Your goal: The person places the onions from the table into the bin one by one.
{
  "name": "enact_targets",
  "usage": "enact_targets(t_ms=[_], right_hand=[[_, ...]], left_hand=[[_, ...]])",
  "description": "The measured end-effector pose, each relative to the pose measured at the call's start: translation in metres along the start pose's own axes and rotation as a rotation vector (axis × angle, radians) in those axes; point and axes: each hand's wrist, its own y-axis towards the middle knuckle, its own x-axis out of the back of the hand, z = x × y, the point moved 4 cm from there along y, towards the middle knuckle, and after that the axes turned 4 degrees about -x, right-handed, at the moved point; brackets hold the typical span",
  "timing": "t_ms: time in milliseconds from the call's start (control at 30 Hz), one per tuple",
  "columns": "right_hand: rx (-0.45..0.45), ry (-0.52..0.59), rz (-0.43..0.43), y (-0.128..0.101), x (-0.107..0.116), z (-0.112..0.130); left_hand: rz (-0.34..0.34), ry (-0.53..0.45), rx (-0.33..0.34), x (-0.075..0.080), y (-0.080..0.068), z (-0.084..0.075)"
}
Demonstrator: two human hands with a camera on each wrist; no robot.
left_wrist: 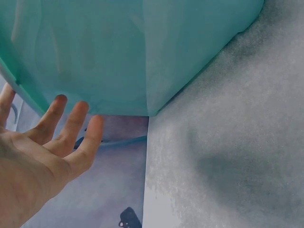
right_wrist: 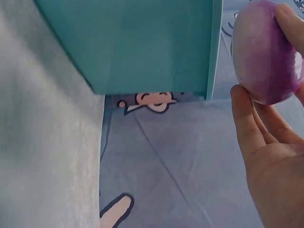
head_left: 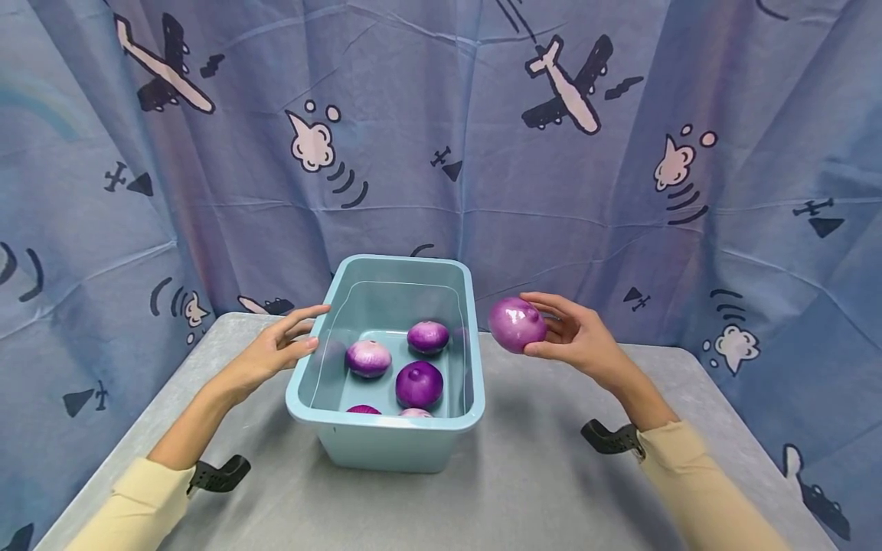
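Nearest the person: two cream sleeves [head_left: 696, 490] w/ black wrist mounts [head_left: 613, 438] over a grey table [head_left: 524, 490]. On the table, centre, sits a light blue tub [head_left: 386, 448], its long side running away from the person.

Inside the tub: five purple onions. Two are nearly hidden behind the near wall, only their tops showing: a dark one [head_left: 363, 410] and a pale one [head_left: 416, 413]. Beyond them, a dark purple onion [head_left: 419, 384] in the middle, a paler striped one [head_left: 368, 358] to its left, and another [head_left: 428, 337] near the far end.

L hand [head_left: 272, 353] is beside the tub's left rim, fingers straight and spread, relaxed, grasping nothing. In the head view the fingertips are at or just off the rim; contact can't be told for sure. The left wrist view shows the fingers [left_wrist: 71, 126] close up to the tub's outer wall [left_wrist: 142, 52], palm empty.

R hand [head_left: 575, 337] is raised off the table, just right of the tub's right rim, and grips a sixth purple onion [head_left: 517, 324] btw thumb and curled fingers. This onion is outside the tub, level w/ the rim or slightly above, near it but not touching. The right wrist view confirms: fingers [right_wrist: 249, 123] wrap round the onion [right_wrist: 263, 52], w/ the tub wall [right_wrist: 142, 42] to its left.

Farthest back: a blue curtain [head_left: 441, 176] printed w/ airplanes [head_left: 568, 84] and clouds, around the table on three sides.
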Motion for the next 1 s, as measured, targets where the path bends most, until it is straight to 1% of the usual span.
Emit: enact_targets(t_ms=[200, 400, 733, 1000], right_hand=[[0.028, 0.019, 0.012, 0.009, -0.009, 0.011], [0.063, 0.044, 0.048, 0.018, -0.019, 0.025], [0.131, 0.112, 0.143, 0.035, -0.041, 0.040], [0.144, 0.131, 0.208, 0.045, -0.059, 0.045]], left_hand=[[0.003, -0.006, -0.003, -0.001, 0.000, 0.000], [-0.002, -0.004, -0.001, -0.001, 0.000, -0.001], [0.001, -0.006, -0.002, -0.001, -0.001, -0.002], [-0.004, -0.001, 0.005, 0.000, 0.000, -0.001]])
